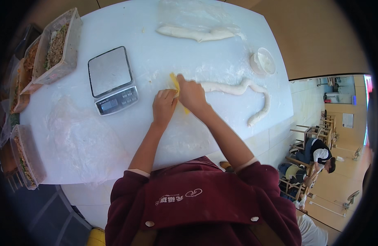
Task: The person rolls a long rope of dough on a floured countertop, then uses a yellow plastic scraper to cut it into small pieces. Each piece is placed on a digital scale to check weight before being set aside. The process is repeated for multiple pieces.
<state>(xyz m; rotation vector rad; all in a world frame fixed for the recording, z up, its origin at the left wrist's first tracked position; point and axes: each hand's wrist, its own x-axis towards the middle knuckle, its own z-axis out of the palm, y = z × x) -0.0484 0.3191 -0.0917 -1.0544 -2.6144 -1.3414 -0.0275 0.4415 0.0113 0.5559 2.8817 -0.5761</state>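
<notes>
My right hand [191,94] grips a flat yellow scraper [174,80], whose ends stick out above and below the fist. Its edge stands at the left end of a long, curving rope of white dough [232,88]. Close against it on the left, my left hand [165,103] has its fingers curled over that end, and a bit of pale dough shows at the fingertips. A digital kitchen scale [110,73] lies left of both hands with nothing on its plate. A thicker roll of dough [198,34] rests at the far side, partly under clear plastic film.
Tubs of chopped filling [72,46] line the left side, with another plastic tub [38,160] at the near left corner. Crumpled plastic film [84,138] covers the near left tabletop [139,150]. A small bowl of white flour or paste [264,61] stands at right. Seated people [319,153] are far right.
</notes>
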